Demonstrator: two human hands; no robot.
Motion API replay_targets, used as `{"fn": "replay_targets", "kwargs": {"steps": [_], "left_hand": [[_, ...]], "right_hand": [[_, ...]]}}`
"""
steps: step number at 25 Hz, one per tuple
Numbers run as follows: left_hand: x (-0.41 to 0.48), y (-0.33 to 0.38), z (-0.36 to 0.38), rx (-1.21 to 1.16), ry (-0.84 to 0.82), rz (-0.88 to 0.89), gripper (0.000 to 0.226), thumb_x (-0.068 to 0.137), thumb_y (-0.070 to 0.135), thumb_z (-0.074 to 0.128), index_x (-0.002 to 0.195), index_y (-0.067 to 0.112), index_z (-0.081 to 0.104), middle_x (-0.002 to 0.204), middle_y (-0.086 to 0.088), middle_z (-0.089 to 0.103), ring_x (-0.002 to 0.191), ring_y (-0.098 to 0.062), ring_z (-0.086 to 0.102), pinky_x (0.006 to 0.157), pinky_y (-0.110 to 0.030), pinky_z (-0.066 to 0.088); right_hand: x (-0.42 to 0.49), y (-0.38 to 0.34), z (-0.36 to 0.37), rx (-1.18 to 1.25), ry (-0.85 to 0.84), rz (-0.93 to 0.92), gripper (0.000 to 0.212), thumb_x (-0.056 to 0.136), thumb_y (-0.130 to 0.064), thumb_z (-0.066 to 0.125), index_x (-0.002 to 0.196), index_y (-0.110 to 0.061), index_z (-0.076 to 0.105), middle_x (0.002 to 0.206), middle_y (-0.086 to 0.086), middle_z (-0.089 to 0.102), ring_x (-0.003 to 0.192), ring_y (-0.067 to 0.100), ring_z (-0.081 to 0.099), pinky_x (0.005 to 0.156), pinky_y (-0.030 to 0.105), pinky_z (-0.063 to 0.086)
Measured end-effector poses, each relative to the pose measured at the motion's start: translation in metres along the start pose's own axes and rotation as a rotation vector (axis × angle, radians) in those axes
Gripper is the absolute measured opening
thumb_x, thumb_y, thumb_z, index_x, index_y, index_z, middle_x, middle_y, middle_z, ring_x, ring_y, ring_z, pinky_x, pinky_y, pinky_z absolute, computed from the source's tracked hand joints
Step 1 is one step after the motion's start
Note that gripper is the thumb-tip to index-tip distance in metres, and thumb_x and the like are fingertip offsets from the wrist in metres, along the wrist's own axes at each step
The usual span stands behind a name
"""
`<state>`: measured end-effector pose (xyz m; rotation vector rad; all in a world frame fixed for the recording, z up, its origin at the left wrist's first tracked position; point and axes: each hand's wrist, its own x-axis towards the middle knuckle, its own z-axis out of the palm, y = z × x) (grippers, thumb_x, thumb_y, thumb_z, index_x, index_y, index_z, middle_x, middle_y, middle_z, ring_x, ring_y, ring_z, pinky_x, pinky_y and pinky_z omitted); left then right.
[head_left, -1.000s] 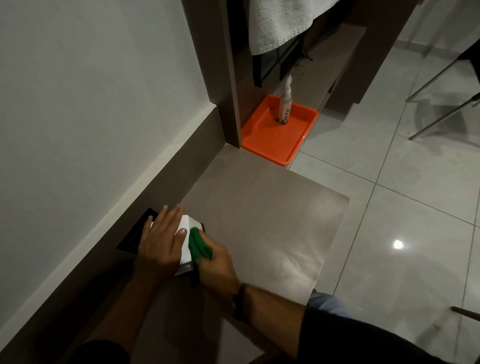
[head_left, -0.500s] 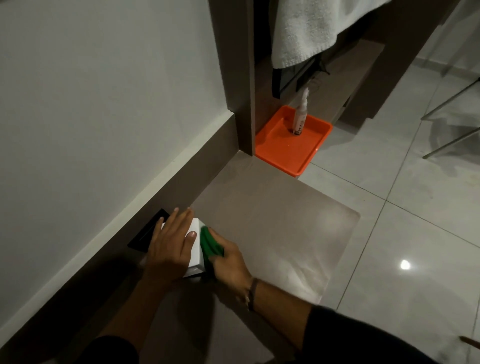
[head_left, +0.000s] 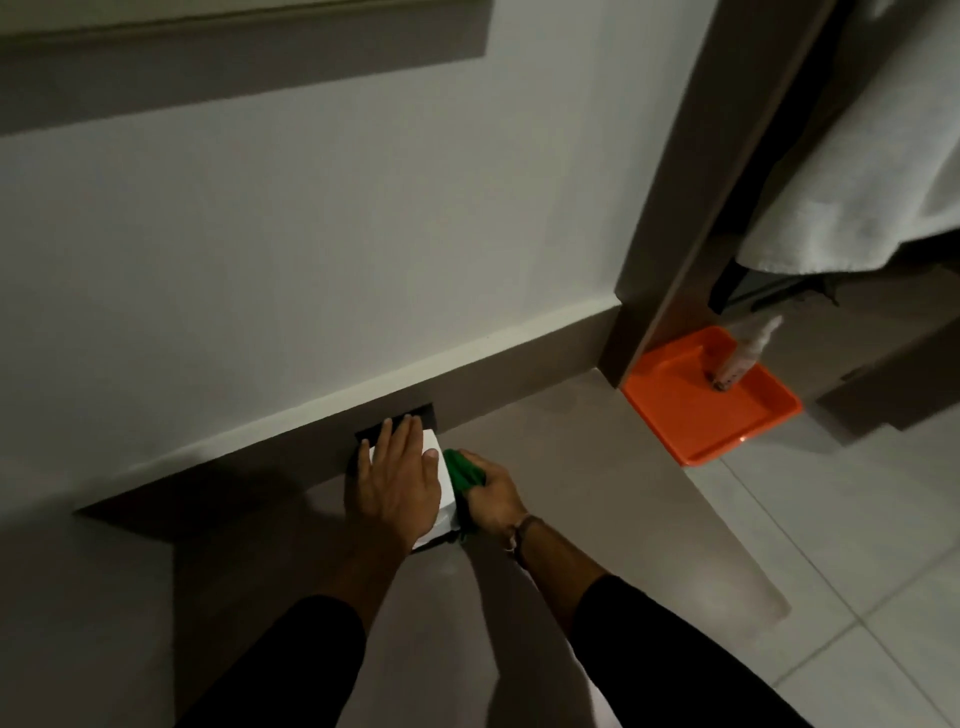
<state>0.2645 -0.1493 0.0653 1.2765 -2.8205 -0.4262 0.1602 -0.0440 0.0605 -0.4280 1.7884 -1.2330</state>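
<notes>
A small white box (head_left: 440, 499) stands on a brown table (head_left: 597, 519) next to the wall, in front of a black panel (head_left: 415, 415) set in the skirting. My left hand (head_left: 396, 480) rests flat on top of the box with straight fingers. My right hand (head_left: 488, 493) grips a green cloth (head_left: 462, 467) and holds it against the box's right side. Most of the box is hidden under my left hand.
An orange tray (head_left: 696, 415) with a white spray bottle (head_left: 743, 353) in it sits at the table's far right corner, beside a brown post (head_left: 675, 208). A white towel (head_left: 872, 182) hangs above it. Pale floor tiles (head_left: 857, 571) lie to the right.
The camera has swung left and up, so the wall fills more of the view. Both hands stay on the box; the green cloth has shifted slightly along its right side.
</notes>
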Motion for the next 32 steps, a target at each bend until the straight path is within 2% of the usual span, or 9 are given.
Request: {"fn": "replay_targets", "kwargs": {"steps": [3,6,9,12,14,17,18,24,32], "left_hand": [[-0.005,0.004,-0.004,-0.026,0.065,0.007,0.069,0.105,0.049,0.015,0.163,0.015,0.030,0.173,-0.008,0.033,0.162,-0.029,0.025,0.132,-0.060,0.023],[-0.010,0.040,-0.004,-0.030,0.214,0.125,0.060,0.104,0.043,0.037,0.154,0.010,0.045,0.162,-0.016,0.049,0.153,-0.037,0.043,0.123,-0.065,0.037],[-0.002,0.111,0.011,-0.054,0.157,0.202,0.063,0.103,0.047,0.038,0.156,0.014,0.040,0.166,-0.013,0.044,0.155,-0.035,0.040,0.125,-0.063,0.036],[0.027,0.187,0.041,-0.056,-0.007,0.220,0.067,0.104,0.055,0.033,0.162,0.020,0.030,0.173,-0.008,0.031,0.160,-0.030,0.028,0.130,-0.059,0.029],[0.046,0.225,0.061,-0.006,-0.084,0.216,0.068,0.105,0.056,0.036,0.163,0.022,0.027,0.174,-0.002,0.021,0.162,-0.029,0.026,0.132,-0.056,0.022],[0.070,0.251,0.097,0.070,-0.062,0.238,0.069,0.098,0.057,0.054,0.155,0.021,0.046,0.164,-0.005,0.049,0.149,-0.028,0.051,0.121,-0.051,0.038],[0.079,0.254,0.115,0.068,-0.046,0.235,0.070,0.098,0.057,0.053,0.157,0.021,0.044,0.163,-0.006,0.051,0.148,-0.028,0.051,0.122,-0.052,0.037],[0.108,0.253,0.187,0.100,-0.117,0.192,0.083,0.098,0.061,0.034,0.166,0.019,0.012,0.176,-0.008,0.020,0.162,-0.029,0.026,0.133,-0.051,0.016],[0.100,0.251,0.179,0.131,-0.042,0.186,0.080,0.097,0.062,0.034,0.162,0.016,0.029,0.171,-0.009,0.032,0.156,-0.031,0.040,0.125,-0.051,0.016]], "right_hand": [[-0.015,-0.002,-0.020,0.000,-0.064,-0.041,0.055,0.095,0.012,0.049,0.138,-0.021,0.057,0.130,-0.006,0.061,0.111,0.007,0.062,0.093,0.017,0.052],[-0.031,-0.003,-0.071,-0.045,-0.013,-0.122,0.056,0.098,0.011,0.045,0.144,-0.020,0.050,0.141,-0.011,0.053,0.121,-0.006,0.053,0.095,0.002,0.040],[-0.034,-0.003,-0.149,-0.248,0.132,-0.294,0.063,0.096,0.011,0.044,0.148,-0.023,0.045,0.150,-0.011,0.044,0.138,0.003,0.041,0.115,0.022,0.031],[-0.003,0.007,-0.239,-0.479,0.331,-0.341,0.075,0.087,0.015,0.044,0.150,-0.025,0.042,0.156,-0.002,0.042,0.143,0.018,0.038,0.120,0.038,0.027],[0.031,0.015,-0.293,-0.604,0.372,-0.291,0.080,0.082,0.013,0.047,0.152,-0.024,0.039,0.157,0.006,0.043,0.143,0.027,0.038,0.121,0.043,0.028],[0.089,0.039,-0.348,-0.817,0.344,-0.219,0.076,0.086,-0.002,0.052,0.155,-0.029,0.032,0.160,0.008,0.038,0.145,0.032,0.034,0.116,0.046,0.036],[0.111,0.051,-0.361,-0.871,0.324,-0.199,0.077,0.086,-0.004,0.052,0.155,-0.029,0.030,0.161,0.008,0.036,0.146,0.033,0.033,0.116,0.046,0.037],[0.194,0.103,-0.382,-1.240,0.237,-0.204,0.053,0.103,-0.028,0.045,0.154,-0.017,0.033,0.160,0.016,0.035,0.147,0.044,0.027,0.122,0.055,0.020],[0.181,0.110,-0.376,-1.244,0.238,-0.141,0.067,0.104,-0.040,0.033,0.160,-0.021,0.002,0.169,0.013,0.006,0.154,0.040,-0.001,0.124,0.057,0.011]]}}
